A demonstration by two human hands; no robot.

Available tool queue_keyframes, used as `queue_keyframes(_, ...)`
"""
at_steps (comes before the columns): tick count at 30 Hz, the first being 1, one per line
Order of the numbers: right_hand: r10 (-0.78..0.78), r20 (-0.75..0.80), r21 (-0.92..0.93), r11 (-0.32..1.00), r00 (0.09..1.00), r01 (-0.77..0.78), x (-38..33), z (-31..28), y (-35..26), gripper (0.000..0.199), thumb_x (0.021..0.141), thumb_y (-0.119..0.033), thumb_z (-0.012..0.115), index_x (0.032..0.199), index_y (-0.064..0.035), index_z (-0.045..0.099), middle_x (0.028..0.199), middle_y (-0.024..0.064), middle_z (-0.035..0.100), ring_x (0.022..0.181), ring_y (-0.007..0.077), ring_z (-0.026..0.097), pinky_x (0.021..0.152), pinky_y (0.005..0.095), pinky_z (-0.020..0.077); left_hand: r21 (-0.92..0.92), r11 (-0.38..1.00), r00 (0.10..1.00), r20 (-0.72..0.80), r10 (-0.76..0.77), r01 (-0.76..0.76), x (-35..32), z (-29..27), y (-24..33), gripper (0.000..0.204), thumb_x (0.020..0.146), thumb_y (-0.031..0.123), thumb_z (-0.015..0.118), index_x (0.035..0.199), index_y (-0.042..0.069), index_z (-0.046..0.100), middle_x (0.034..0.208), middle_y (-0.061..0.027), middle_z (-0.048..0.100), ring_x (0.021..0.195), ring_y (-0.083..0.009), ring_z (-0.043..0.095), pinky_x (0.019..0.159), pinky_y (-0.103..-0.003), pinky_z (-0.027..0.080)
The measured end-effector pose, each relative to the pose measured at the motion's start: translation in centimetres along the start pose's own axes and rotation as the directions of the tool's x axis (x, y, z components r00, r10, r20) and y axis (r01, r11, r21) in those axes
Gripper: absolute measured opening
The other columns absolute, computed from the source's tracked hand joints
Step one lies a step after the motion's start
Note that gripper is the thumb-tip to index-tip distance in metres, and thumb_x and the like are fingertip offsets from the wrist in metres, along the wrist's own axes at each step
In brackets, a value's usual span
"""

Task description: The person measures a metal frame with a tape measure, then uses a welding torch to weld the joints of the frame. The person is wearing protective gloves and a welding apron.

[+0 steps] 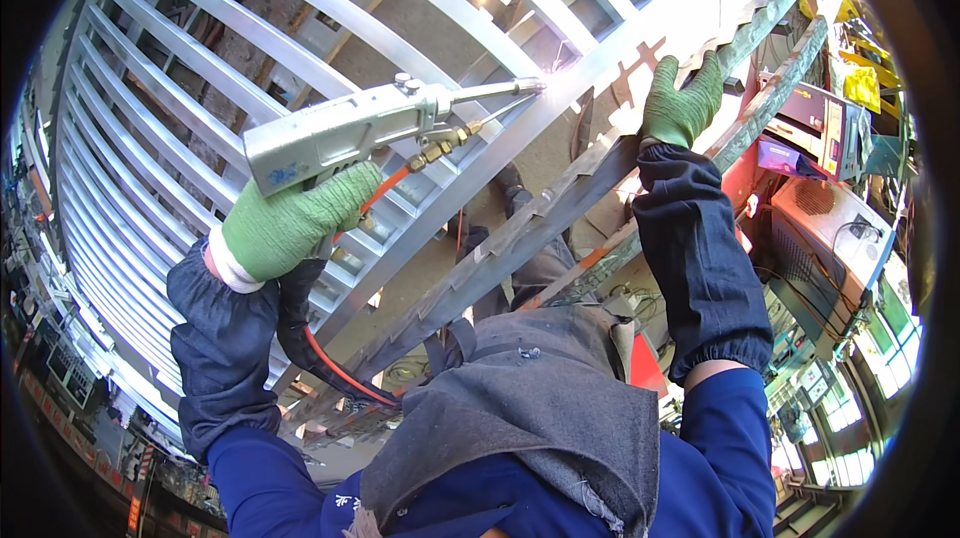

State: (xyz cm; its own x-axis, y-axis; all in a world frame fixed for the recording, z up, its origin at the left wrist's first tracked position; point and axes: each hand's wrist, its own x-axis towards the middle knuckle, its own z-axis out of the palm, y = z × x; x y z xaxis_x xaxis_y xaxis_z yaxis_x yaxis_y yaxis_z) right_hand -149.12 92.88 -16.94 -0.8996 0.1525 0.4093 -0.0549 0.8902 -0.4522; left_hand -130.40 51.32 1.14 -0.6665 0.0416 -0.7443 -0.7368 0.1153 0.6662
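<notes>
In my left hand point(295, 223), gloved in green, is a silver welding gun point(335, 133). Its handle is inside my closed fingers. An orange hose point(385, 196) with brass fittings runs along it, and a thin feed tube reaches toward the tip. That tip meets the edge of a silver metal frame point(440, 203), where a bright glow point(556, 84) shows at the joint of a slat and the long side bar. My right hand point(685, 103), also in a green glove, rests on a notched metal rail point(520, 228) with thumb and fingers apart.
Rows of parallel metal slats point(150, 168) fill the left and far side. A second rail point(775, 103) runs beyond the notched one. At right stand a grey machine cabinet point(825, 228) and a yellow bag point(860, 86). A dark cable sleeve point(300, 323) hangs below the gun.
</notes>
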Motion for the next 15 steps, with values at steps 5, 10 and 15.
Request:
queue_keyframes(5, -0.007, -0.008, 0.018, 1.000, 1.000, 0.008, 0.0, 0.0, 0.0, 0.065, 0.091, -0.028, 0.074, 0.139, 0.0121, 0.060, 0.142, 0.0324, 0.063, 0.135, 0.0462, 0.058, 0.119, 0.0497, 0.0414, -0.017, 1.000, 1.000, 0.001, 0.020, -0.020, 0.1, 0.0, -0.2, 0.030, 0.104, 0.031, 0.075, 0.113, 0.003, 0.071, 0.074, -0.0022, 0.067, 0.060, -0.0104, 0.062, 0.053, -0.027, 0.048)
queue_keyframes(10, -0.020, -0.003, -0.006, 1.000, 1.000, 0.020, -0.1, 0.1, 0.4, 0.066, 0.090, -0.030, 0.074, 0.140, 0.0117, 0.060, 0.142, 0.0322, 0.063, 0.135, 0.0463, 0.059, 0.119, 0.0505, 0.0413, 0.005, 1.000, 1.000, 0.008, -0.007, 0.007, 0.1, -0.2, -0.1, 0.030, 0.104, 0.032, 0.075, 0.113, 0.003, 0.071, 0.073, -0.0018, 0.066, 0.059, -0.0103, 0.062, 0.052, -0.027, 0.048)
queue_keyframes(15, -0.022, -0.014, 0.021, 1.000, 1.000, 0.023, 0.0, 0.4, 0.8, 0.067, 0.090, -0.030, 0.074, 0.141, 0.0110, 0.060, 0.142, 0.0327, 0.063, 0.134, 0.0470, 0.059, 0.118, 0.0512, 0.0419, 0.006, 1.000, 1.000, 0.016, -0.010, 0.010, 0.1, -0.4, -0.5, 0.030, 0.104, 0.032, 0.076, 0.114, 0.004, 0.071, 0.073, -0.0017, 0.066, 0.059, -0.0103, 0.062, 0.052, -0.027, 0.048)
